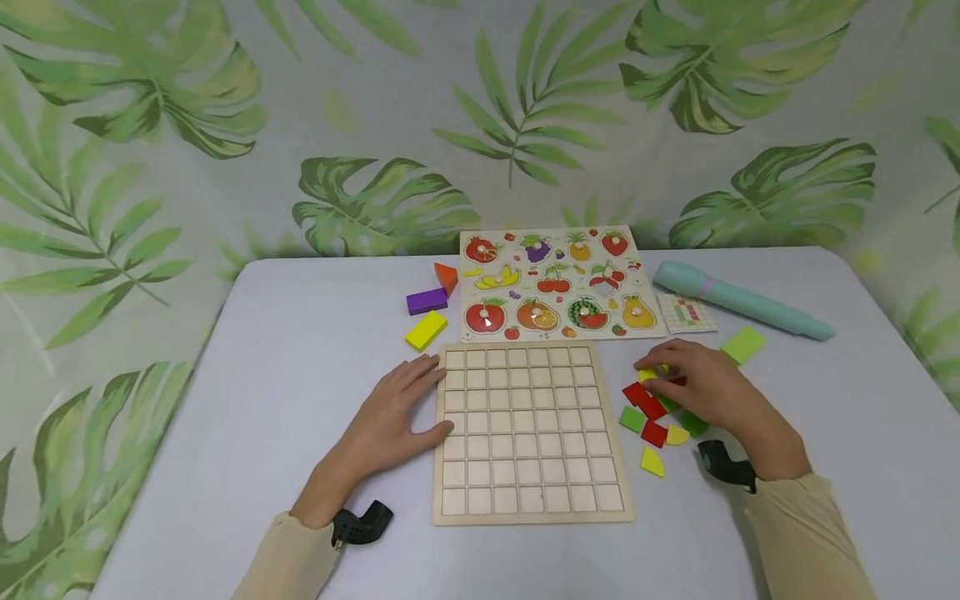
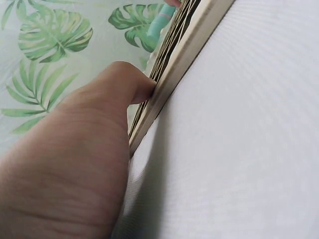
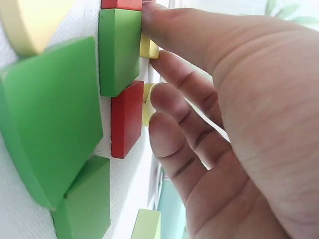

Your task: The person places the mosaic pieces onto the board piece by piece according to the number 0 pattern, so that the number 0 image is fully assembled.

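Observation:
My left hand [image 1: 393,417] rests at the left edge of a square wooden grid board [image 1: 531,515], thumb and fingers spread and touching its rim. In the left wrist view the thumb [image 2: 124,82] lies against the board's edge [image 2: 169,79]. Right of the board, my right hand [image 1: 701,383] is lowered over a cluster of coloured blocks. Its thumb and index finger pinch a small yellow block [image 3: 148,47], while the other fingers curl loosely. Close by lie red blocks [image 3: 126,119], green blocks [image 3: 52,119] and yellow quarter-round pieces [image 1: 652,461].
A fruit picture puzzle board [image 1: 558,283] lies behind the grid board. Beside it are a small pattern card [image 1: 687,313] and a long mint-green tube-shaped object [image 1: 742,302]. At left rear sit an orange triangular block [image 1: 446,277], a purple block [image 1: 427,301] and a yellow block [image 1: 426,331].

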`<act>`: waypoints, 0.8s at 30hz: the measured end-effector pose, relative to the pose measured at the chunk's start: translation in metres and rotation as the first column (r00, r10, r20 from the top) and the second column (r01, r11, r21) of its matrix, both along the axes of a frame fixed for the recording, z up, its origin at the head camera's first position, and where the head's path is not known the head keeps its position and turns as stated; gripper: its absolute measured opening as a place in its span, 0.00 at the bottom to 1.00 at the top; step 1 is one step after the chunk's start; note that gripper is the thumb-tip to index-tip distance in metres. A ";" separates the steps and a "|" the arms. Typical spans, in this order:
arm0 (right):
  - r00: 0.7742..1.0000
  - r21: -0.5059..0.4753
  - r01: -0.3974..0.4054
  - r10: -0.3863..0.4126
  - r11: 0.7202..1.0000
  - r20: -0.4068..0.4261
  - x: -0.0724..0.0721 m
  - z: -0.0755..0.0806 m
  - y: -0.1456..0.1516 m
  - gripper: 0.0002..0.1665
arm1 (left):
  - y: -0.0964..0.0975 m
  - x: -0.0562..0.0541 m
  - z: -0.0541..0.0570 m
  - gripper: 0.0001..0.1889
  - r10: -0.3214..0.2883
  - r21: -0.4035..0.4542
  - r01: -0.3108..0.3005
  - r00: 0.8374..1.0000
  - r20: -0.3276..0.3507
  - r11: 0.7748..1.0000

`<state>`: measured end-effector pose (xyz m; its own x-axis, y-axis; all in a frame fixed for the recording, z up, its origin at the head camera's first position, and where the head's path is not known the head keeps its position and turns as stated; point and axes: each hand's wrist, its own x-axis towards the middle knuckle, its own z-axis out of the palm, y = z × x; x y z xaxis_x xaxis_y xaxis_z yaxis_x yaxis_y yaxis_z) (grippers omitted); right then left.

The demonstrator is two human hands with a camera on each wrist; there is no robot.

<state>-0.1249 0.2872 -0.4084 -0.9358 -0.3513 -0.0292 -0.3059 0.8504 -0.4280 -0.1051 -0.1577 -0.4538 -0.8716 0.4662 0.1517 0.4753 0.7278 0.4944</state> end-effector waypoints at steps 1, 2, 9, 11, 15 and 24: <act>1.000 0.003 0.005 -0.006 1.000 0.004 0.000 0.001 -0.001 0.16 | 0.000 0.000 0.000 0.39 -0.001 0.000 0.001 1.000 0.001 1.000; 1.000 0.008 0.009 -0.009 1.000 0.007 0.000 0.001 -0.001 0.16 | 0.000 0.000 0.000 0.39 -0.001 -0.001 0.001 1.000 0.003 1.000; 0.999 0.035 0.033 -0.033 0.999 -0.001 0.000 0.000 -0.002 0.18 | -0.001 0.001 0.000 0.38 -0.002 0.001 0.002 1.000 0.007 1.000; 0.999 0.029 0.033 -0.032 0.999 -0.024 0.001 -0.001 -0.002 0.18 | -0.001 0.001 0.000 0.38 -0.001 0.000 0.001 1.000 0.006 1.000; 0.995 0.008 0.030 -0.029 1.000 -0.095 0.000 0.001 -0.004 0.19 | -0.001 0.000 0.001 0.38 -0.003 0.003 0.003 1.000 0.009 1.000; 0.989 -0.022 -0.006 0.003 1.000 -0.150 -0.007 0.018 -0.027 0.17 | -0.001 0.002 0.002 0.38 -0.006 0.010 0.006 1.000 0.000 1.000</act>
<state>-0.1315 0.2599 -0.3906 -0.9273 -0.3546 0.1196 -0.3721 0.8395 -0.3961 -0.1033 -0.1588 -0.4521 -0.8688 0.4698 0.1563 0.4795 0.7200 0.5016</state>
